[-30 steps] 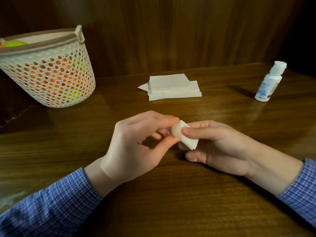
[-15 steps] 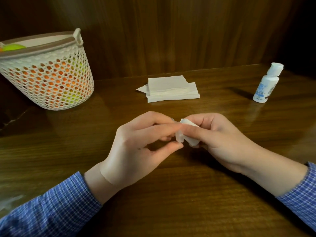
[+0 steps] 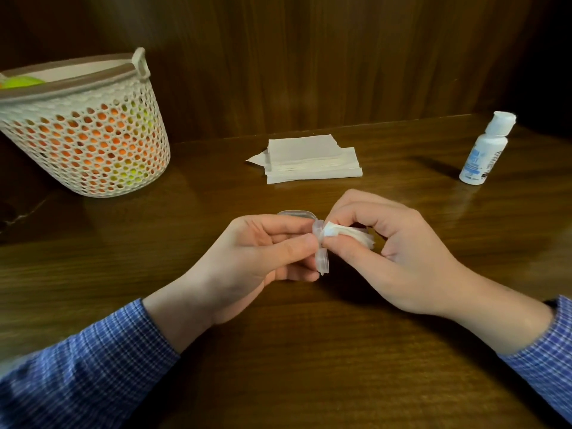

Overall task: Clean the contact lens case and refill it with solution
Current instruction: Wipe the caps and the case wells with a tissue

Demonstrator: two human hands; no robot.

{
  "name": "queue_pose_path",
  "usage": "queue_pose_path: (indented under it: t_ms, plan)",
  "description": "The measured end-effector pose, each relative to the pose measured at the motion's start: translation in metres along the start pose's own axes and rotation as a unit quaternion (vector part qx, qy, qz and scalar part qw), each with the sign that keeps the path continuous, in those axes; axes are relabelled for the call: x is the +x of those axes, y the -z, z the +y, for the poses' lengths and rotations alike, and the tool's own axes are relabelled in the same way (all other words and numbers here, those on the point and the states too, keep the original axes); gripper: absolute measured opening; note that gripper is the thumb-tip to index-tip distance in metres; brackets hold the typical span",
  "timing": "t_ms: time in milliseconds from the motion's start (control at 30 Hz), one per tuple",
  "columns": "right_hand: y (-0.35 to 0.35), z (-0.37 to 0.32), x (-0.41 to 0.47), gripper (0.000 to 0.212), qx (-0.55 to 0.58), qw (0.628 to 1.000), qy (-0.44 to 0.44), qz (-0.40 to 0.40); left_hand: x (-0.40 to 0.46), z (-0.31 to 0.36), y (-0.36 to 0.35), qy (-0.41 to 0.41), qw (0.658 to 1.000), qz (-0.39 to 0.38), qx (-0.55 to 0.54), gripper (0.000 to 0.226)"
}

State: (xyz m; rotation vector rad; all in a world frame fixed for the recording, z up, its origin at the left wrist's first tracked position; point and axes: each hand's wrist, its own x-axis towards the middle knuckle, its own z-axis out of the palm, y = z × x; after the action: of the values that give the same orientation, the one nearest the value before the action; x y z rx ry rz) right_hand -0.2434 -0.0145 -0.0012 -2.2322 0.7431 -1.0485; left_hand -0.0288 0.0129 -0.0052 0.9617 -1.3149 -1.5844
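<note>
My left hand pinches a small clear plastic contact lens case between thumb and fingers, held on edge just above the table. Its open lid shows behind my fingers. My right hand grips a folded white tissue and presses its tip against the upper well of the case. The white solution bottle, capped, with a blue label, stands upright at the far right of the table.
A stack of white tissues lies at the middle back of the wooden table. A white perforated basket holding orange and green things stands at the back left. A dark wood wall runs behind.
My right hand has turned and re-pinched the tissue, its tip now pushed into the case. The case has become visible on edge between my hands, lid showing behind.
</note>
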Motion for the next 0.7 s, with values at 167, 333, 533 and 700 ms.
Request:
queue_pose_path:
  t_ms: [167, 333, 533, 700]
  plan:
    - [-0.001, -0.001, 0.0, 0.013, 0.0, 1.0, -0.017, -0.015, 0.0, 0.001, -0.002, -0.038, 0.998, 0.009, 0.042, 0.035]
    - [0.002, -0.003, 0.003, 0.025, 0.183, 0.965, -0.172, -0.073, -0.005, -0.002, -0.007, -0.215, 0.924, 0.099, 0.3, 0.031]
    - [0.006, 0.003, 0.006, 0.029, 0.475, 0.787, -0.38, -0.104, -0.004, -0.004, -0.009, -0.319, 0.794, 0.138, 0.499, 0.034]
    - [0.013, 0.007, 0.011, 0.046, 0.599, 0.634, -0.477, -0.108, 0.0, -0.003, -0.008, -0.343, 0.782, 0.092, 0.512, 0.029]
